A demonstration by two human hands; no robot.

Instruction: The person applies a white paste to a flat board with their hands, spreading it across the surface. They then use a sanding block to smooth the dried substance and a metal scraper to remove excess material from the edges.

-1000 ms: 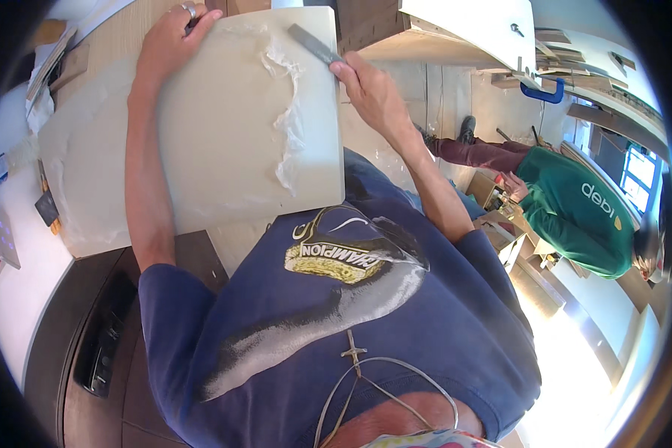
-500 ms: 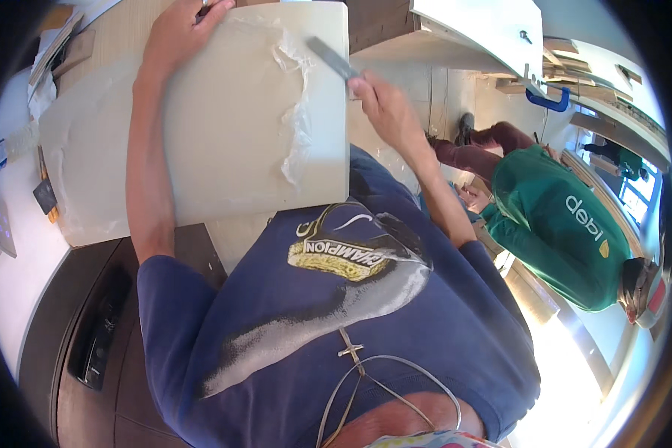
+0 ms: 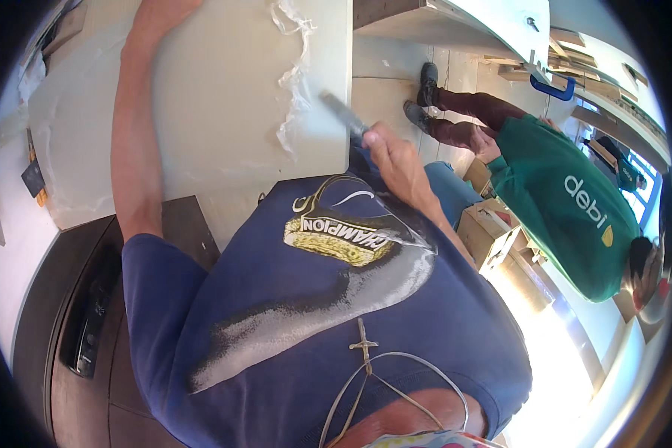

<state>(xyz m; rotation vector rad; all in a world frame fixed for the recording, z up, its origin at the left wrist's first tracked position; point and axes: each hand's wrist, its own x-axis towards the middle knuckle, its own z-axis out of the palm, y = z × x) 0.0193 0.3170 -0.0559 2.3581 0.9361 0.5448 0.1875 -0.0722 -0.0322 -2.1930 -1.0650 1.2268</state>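
Observation:
A large pale cream panel (image 3: 216,104) lies in front of me. Down its right part runs a ragged, crumpled strip of whitish translucent film (image 3: 295,75). My right hand (image 3: 399,160), at the panel's right edge, is closed round a narrow flat grey blade (image 3: 341,110). The blade is blurred and points up and left, its tip close to the film; whether it touches the panel I cannot tell. My left hand (image 3: 164,11) is at the panel's far left part, cut by the picture's top edge, its fingers mostly out of sight. My left forearm stretches over the panel.
A brown cabinet (image 3: 127,313) stands below the panel at left. Beside the panel's left edge is a dark flat tool with an orange part (image 3: 33,178). At right a co-worker in a green top (image 3: 560,201) stands near wooden boxes (image 3: 489,231). A blue clamp (image 3: 552,88) hangs off a white board.
My right hand and the blade have moved down and slightly right, further along the film strip. The view has shifted, so my left hand is nearer the top edge. The co-worker's legs show more.

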